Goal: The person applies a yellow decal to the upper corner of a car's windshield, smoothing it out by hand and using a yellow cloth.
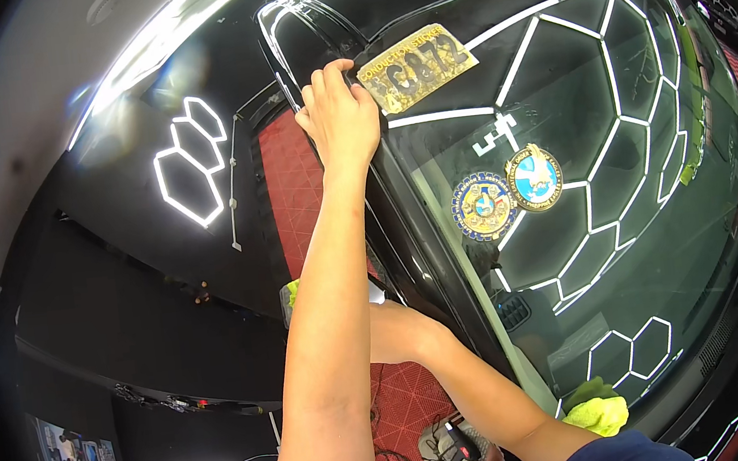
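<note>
My left hand [339, 112] is up on the dark car's windshield pillar [406, 199], its fingers bent round the edge. Just right of it, a worn yellow plate with dark markings [418, 70] shows at the glass. My right hand [388, 329] reaches in lower down, beside the car's side, and passes behind my left forearm, which hides its fingers. A bit of a yellow-green and grey thing [291, 300] sticks out on the far side of that forearm. Whether my right hand holds it is hidden. A small white patch [376, 293] shows above the right hand.
Two round emblem stickers [484, 207] [534, 179] are on the windshield [586, 244], which reflects hexagonal lights. A bright yellow-green cloth [597, 416] lies at its lower edge. Below, on red floor tiles [408, 388], are dark cables and a black-and-red tool [461, 441].
</note>
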Action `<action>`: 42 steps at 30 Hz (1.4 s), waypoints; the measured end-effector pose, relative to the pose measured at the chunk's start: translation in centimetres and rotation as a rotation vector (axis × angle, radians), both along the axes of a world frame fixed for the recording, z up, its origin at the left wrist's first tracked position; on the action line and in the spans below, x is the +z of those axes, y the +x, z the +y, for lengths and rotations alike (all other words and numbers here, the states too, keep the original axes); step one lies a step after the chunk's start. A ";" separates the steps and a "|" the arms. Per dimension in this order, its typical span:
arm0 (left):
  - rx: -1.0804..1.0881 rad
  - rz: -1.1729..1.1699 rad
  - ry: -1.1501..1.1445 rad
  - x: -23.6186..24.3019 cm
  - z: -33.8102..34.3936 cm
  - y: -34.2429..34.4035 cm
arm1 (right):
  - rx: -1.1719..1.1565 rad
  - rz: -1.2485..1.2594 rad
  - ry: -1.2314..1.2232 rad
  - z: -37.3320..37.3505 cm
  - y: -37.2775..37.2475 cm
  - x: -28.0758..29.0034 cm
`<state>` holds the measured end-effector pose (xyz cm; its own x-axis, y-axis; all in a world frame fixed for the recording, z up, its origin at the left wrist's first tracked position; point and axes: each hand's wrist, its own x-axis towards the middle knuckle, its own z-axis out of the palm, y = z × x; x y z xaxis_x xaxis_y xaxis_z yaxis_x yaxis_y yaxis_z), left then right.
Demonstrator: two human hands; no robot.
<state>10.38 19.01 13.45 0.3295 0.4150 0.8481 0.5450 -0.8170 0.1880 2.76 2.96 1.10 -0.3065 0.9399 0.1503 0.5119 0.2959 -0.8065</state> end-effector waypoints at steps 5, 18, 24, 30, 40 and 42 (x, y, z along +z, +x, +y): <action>0.033 0.056 -0.054 0.3 -0.5 0.1 | -0.015 0.007 0.042 0.1 -0.1 -0.5; 0.061 0.087 -0.107 0.6 -0.5 0.2 | -0.015 -0.122 -0.026 -0.6 0.2 0.6; 0.041 0.058 -0.044 0.3 -0.2 0.2 | -0.010 -0.132 -0.053 -0.9 0.6 1.4; 0.012 -0.008 -0.036 0.2 -0.2 0.2 | -0.015 -0.101 -0.014 -0.3 0.1 0.1; 0.051 0.050 -0.068 0.3 -0.6 0.0 | -0.010 -0.117 -0.054 -0.4 0.1 0.6; 0.049 0.057 -0.064 0.5 -0.8 0.1 | -0.008 -0.112 -0.058 -0.6 0.2 0.7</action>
<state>10.52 18.22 13.97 0.3543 0.4842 0.8000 0.5955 -0.7764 0.2062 3.00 2.35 1.82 -0.3110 0.9484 0.0612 0.6018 0.2464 -0.7597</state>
